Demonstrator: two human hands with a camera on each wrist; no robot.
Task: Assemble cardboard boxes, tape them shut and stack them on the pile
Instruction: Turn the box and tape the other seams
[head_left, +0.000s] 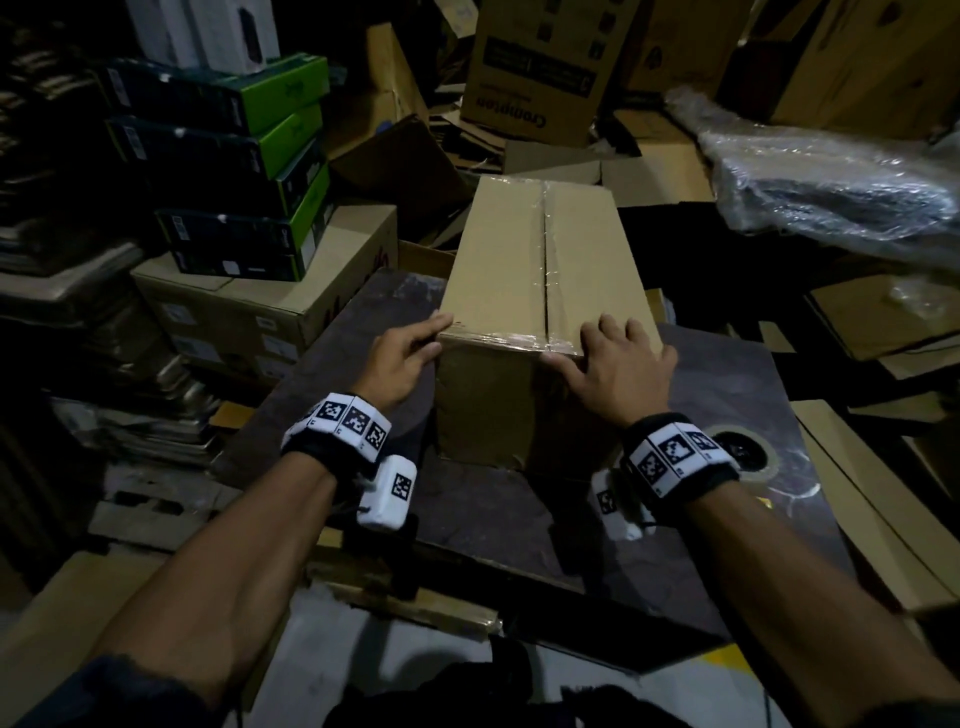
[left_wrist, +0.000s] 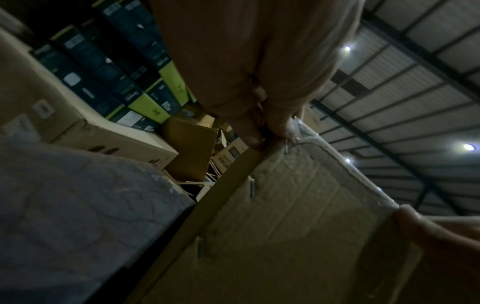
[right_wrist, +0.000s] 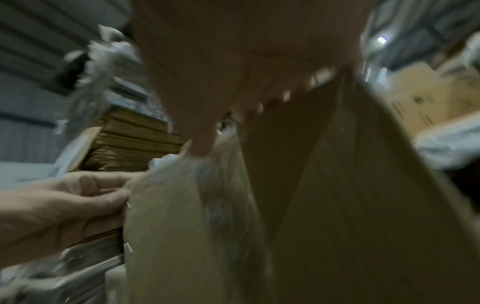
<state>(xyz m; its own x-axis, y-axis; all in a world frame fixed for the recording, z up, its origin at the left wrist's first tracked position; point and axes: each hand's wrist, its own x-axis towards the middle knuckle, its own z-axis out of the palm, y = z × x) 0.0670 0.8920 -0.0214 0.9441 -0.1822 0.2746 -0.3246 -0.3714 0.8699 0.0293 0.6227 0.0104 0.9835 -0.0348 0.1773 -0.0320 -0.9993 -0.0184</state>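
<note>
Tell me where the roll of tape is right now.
In the head view, the tape roll lies flat on the dark table, just beyond the right wrist, right of the cardboard box.

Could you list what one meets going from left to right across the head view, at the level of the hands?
Printed carton under the green-and-black boxes → left hand → taped cardboard box → right hand → bare dark tabletop → flat cardboard at the right edge.

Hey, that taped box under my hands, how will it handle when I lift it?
The cardboard box probably lifts stiffly: its top seam is taped shut. It stands tall on the table, so a high push might tip it. The glossy tape at the near edge may feel slick.
</note>
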